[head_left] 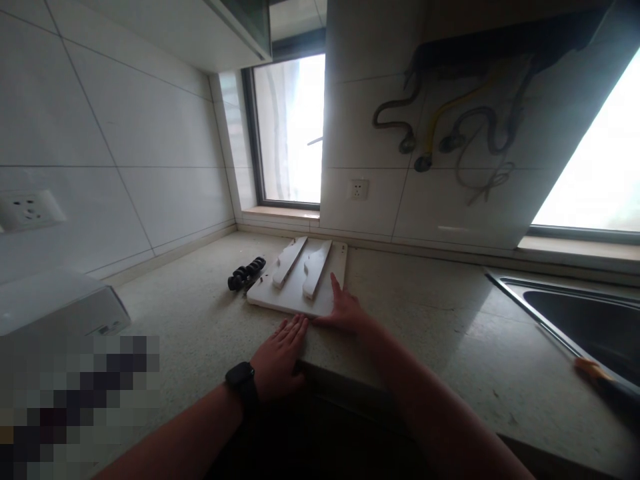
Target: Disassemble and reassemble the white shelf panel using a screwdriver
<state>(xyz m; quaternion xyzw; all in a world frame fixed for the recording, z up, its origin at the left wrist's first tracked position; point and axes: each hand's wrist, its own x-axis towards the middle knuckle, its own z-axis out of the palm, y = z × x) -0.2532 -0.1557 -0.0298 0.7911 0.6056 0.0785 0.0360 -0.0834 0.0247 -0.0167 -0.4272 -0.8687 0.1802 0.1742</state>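
A flat white board (290,298) with rounded corners lies on the stone counter. Two white wavy-edged strips (317,270) rest on top of it, side by side. My right hand (344,308) sits at the board's near right corner, its thumb and fingers spread along the edges. Just in front of the board's near edge, my left hand (284,343) lies flat on the counter with fingers stretched out; a dark watch is on that wrist. To the left of the board is a bunch of black ribbed parts (247,273), too dark to name.
A metal sink (575,320) is set into the counter on the right, with an orange-and-black handled tool (600,379) by its front rim. A white appliance (65,310) stands at the left. Hoses (440,120) hang from the wall above a socket (358,189).
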